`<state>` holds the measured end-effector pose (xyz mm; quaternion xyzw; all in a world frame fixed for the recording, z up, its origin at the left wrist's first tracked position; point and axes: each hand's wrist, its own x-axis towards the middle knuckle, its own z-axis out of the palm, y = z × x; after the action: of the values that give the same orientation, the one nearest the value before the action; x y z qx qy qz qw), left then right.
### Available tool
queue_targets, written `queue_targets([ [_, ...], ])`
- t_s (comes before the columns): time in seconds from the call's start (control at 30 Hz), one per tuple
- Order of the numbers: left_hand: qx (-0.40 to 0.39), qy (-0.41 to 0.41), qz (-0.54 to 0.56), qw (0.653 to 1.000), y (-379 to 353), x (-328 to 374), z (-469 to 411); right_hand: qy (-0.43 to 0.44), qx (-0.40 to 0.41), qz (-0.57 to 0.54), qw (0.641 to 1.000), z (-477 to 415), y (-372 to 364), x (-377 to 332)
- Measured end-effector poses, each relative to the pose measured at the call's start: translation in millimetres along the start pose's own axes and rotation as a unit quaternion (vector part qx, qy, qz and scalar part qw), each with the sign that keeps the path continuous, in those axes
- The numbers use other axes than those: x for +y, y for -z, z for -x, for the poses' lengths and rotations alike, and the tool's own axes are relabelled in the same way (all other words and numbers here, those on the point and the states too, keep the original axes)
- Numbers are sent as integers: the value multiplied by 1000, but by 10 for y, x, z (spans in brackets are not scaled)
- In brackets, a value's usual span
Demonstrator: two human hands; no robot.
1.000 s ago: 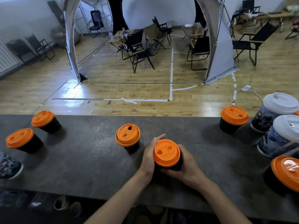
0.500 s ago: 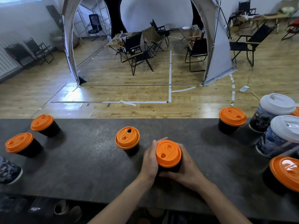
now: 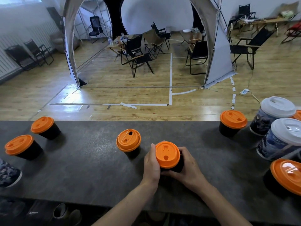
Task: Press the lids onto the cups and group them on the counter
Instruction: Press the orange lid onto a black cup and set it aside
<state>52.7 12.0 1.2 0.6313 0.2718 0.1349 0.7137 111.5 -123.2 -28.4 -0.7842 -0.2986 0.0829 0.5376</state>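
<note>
A black cup with an orange lid [image 3: 167, 154] stands on the dark counter [image 3: 91, 167] in the middle. My left hand [image 3: 151, 163] grips its left side and my right hand [image 3: 189, 167] wraps its right side and base. Just to its left stands another black cup [image 3: 128, 142] whose orange lid sits tilted. Two orange-lidded black cups are at the far left [image 3: 44, 127] [image 3: 21, 146]. One more [image 3: 232, 122] stands at the right by the far edge, and a large one [image 3: 285, 175] is at the near right.
Two tall patterned cups with white lids [image 3: 275, 115] [image 3: 283, 137] stand at the right end. A patterned cup [image 3: 8, 173] lies cut off at the left edge. Beyond the counter's far edge is a wooden floor with folding chairs and a tent frame.
Both hands stay on the middle cup. The lid's drinking hole now faces me, so the cup or lid has turned in my grip. The view has tilted slightly.
</note>
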Motion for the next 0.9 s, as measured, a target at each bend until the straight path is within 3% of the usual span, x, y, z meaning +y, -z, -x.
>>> queue_targets([
  [0.17,-41,29,19,999,36,113,-96,20,-9,7,1000,-11,13,34],
  [0.4,19,4,9,1000,-1,-9,8,22,-6,23,999,-3,-38,20],
  [0.57,-48,15,-4,999,70,120,-81,43,-20,32,998,4,5,31],
  [0.77,9,-8,0,1000,-4,-14,19,34,-4,20,999,16,-27,2],
  [0.9,-42,17,3,999,26,100,-55,36,-15,19,999,2,8,33],
])
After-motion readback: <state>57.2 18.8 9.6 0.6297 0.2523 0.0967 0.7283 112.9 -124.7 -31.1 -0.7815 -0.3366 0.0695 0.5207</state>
